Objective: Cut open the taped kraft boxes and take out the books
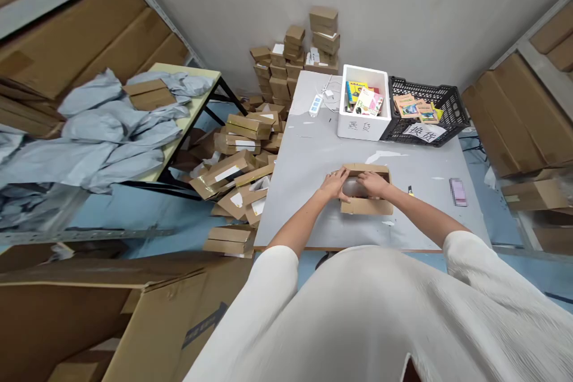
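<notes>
An open cardboard box (367,207) lies near the front of the grey table (295,191), its long flaps spread to front and back. My left hand (336,184) is at the box's left end, thumb and fingers apart around its edge. Inside the opening reaches my right hand (372,184), its fingers bent and partly hidden. Something greyish and clear shows between the hands; I cannot make out what it is. To the right of the box lies a small yellow and black cutter (410,191).
Behind the box stand a white foam box (363,130) with books and a black crate (447,125) with small packs. A power strip (316,105) lies at the back left, a pink pack (458,192) at the right. Cardboard boxes (233,170) pile up left of the table.
</notes>
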Demonstrator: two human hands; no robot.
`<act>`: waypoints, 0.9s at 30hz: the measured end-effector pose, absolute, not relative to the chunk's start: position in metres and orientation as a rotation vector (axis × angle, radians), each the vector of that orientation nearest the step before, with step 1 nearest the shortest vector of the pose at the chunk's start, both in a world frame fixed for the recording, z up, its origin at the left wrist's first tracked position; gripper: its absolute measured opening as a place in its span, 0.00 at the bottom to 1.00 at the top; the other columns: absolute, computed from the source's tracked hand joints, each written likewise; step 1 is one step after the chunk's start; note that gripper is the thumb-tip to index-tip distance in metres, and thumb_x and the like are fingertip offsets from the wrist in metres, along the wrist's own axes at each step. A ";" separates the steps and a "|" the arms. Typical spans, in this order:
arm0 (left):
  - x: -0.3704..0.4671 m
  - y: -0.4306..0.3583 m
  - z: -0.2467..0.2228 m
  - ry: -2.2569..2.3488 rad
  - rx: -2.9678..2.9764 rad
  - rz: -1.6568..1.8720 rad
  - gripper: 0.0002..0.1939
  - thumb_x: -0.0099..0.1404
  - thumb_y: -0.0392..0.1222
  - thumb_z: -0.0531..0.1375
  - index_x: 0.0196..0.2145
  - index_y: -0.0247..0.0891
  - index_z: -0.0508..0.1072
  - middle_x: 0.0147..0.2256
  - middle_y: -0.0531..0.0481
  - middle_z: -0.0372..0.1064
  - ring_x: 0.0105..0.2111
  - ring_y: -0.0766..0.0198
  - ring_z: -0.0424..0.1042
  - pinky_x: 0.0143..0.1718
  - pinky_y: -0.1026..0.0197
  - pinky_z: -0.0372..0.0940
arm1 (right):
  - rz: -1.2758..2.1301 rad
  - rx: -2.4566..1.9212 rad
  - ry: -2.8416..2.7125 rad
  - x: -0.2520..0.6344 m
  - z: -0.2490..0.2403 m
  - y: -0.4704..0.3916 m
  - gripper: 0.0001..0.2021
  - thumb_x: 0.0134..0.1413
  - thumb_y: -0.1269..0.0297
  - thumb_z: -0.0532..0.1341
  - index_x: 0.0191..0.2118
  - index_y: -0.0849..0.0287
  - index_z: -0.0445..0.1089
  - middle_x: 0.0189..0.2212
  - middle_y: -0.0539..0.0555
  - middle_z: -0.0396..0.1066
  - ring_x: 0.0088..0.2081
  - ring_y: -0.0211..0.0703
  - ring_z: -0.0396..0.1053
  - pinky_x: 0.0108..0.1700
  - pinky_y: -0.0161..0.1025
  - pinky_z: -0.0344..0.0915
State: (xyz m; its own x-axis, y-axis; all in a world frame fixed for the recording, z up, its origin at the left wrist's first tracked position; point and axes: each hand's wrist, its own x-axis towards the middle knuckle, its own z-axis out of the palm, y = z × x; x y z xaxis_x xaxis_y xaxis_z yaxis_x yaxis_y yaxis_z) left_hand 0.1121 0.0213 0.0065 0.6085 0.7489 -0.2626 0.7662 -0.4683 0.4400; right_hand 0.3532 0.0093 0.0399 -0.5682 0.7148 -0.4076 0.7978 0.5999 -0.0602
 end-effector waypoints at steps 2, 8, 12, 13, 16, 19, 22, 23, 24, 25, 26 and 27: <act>0.113 0.020 0.006 1.202 2.305 -0.047 0.75 0.48 0.68 0.79 0.81 0.45 0.46 0.81 0.30 0.39 0.74 0.28 0.56 0.70 0.40 0.57 | -0.354 1.109 2.442 0.341 0.028 0.018 0.25 0.55 0.72 0.69 0.60 0.62 0.77 0.58 0.66 0.75 0.59 0.60 0.70 0.65 0.50 0.62; 0.114 0.019 -0.003 1.198 2.283 -0.033 0.76 0.48 0.70 0.78 0.82 0.45 0.44 0.81 0.31 0.37 0.75 0.27 0.54 0.71 0.39 0.56 | -0.366 0.950 2.437 0.328 -0.013 0.026 0.21 0.57 0.73 0.66 0.56 0.62 0.79 0.58 0.65 0.77 0.63 0.59 0.69 0.68 0.50 0.62; 0.112 0.018 -0.009 1.189 2.261 -0.024 0.77 0.49 0.70 0.78 0.82 0.45 0.41 0.81 0.31 0.36 0.76 0.27 0.52 0.71 0.38 0.55 | -0.430 1.006 2.395 0.321 -0.039 0.027 0.17 0.58 0.73 0.63 0.52 0.58 0.80 0.58 0.63 0.78 0.65 0.56 0.68 0.71 0.52 0.61; 0.112 0.017 -0.010 1.183 2.259 -0.021 0.77 0.49 0.69 0.78 0.82 0.46 0.40 0.81 0.31 0.36 0.76 0.27 0.52 0.72 0.38 0.54 | -0.434 1.019 2.396 0.319 -0.044 0.027 0.18 0.57 0.73 0.63 0.52 0.57 0.80 0.59 0.62 0.78 0.66 0.56 0.68 0.71 0.53 0.60; 0.110 0.015 -0.011 1.173 2.256 -0.027 0.79 0.49 0.69 0.78 0.82 0.46 0.37 0.81 0.32 0.35 0.76 0.28 0.51 0.72 0.38 0.54 | -0.409 1.019 2.397 0.316 -0.055 0.027 0.21 0.58 0.72 0.63 0.56 0.55 0.79 0.61 0.62 0.76 0.67 0.58 0.67 0.72 0.55 0.60; 0.109 0.014 -0.011 1.178 2.257 -0.035 0.79 0.50 0.69 0.78 0.83 0.46 0.36 0.82 0.32 0.35 0.76 0.28 0.51 0.72 0.38 0.54 | -0.428 1.012 2.394 0.316 -0.058 0.027 0.21 0.58 0.70 0.63 0.57 0.56 0.78 0.61 0.63 0.76 0.67 0.59 0.67 0.72 0.54 0.60; 0.108 0.014 -0.011 1.180 2.259 -0.044 0.78 0.50 0.68 0.78 0.83 0.45 0.37 0.82 0.32 0.35 0.76 0.29 0.52 0.71 0.39 0.55 | -0.478 1.035 2.405 0.320 -0.059 0.028 0.19 0.57 0.69 0.65 0.55 0.58 0.80 0.57 0.65 0.77 0.65 0.60 0.69 0.72 0.53 0.59; 0.108 0.014 -0.011 1.179 2.260 -0.045 0.78 0.50 0.68 0.78 0.83 0.45 0.38 0.82 0.32 0.35 0.76 0.29 0.52 0.71 0.39 0.56 | -0.485 1.034 2.406 0.322 -0.059 0.028 0.19 0.57 0.70 0.66 0.54 0.60 0.81 0.56 0.66 0.78 0.64 0.60 0.70 0.71 0.53 0.60; 0.108 0.014 -0.012 1.177 2.260 -0.045 0.78 0.50 0.68 0.78 0.83 0.44 0.38 0.81 0.31 0.35 0.76 0.29 0.53 0.71 0.39 0.56 | -0.482 1.023 2.402 0.323 -0.059 0.028 0.19 0.57 0.71 0.66 0.54 0.61 0.81 0.55 0.66 0.78 0.64 0.60 0.71 0.71 0.52 0.60; 0.108 0.014 -0.012 1.175 2.259 -0.043 0.78 0.50 0.68 0.78 0.83 0.44 0.38 0.81 0.31 0.35 0.76 0.28 0.53 0.71 0.39 0.56 | -0.470 1.003 2.394 0.324 -0.059 0.028 0.19 0.56 0.72 0.65 0.53 0.61 0.81 0.55 0.66 0.79 0.63 0.59 0.71 0.71 0.53 0.60; 0.108 0.014 -0.013 1.175 2.259 -0.040 0.78 0.50 0.69 0.78 0.83 0.44 0.38 0.81 0.31 0.35 0.75 0.28 0.53 0.71 0.38 0.55 | -0.455 0.982 2.385 0.325 -0.059 0.028 0.19 0.56 0.72 0.65 0.53 0.62 0.81 0.55 0.66 0.79 0.63 0.59 0.71 0.71 0.53 0.60; 0.108 0.014 -0.013 1.177 2.258 -0.038 0.78 0.50 0.69 0.78 0.83 0.45 0.37 0.81 0.31 0.35 0.75 0.28 0.53 0.71 0.38 0.55 | -0.443 0.965 2.374 0.324 -0.059 0.028 0.19 0.55 0.73 0.65 0.52 0.61 0.82 0.55 0.66 0.79 0.63 0.59 0.71 0.71 0.53 0.60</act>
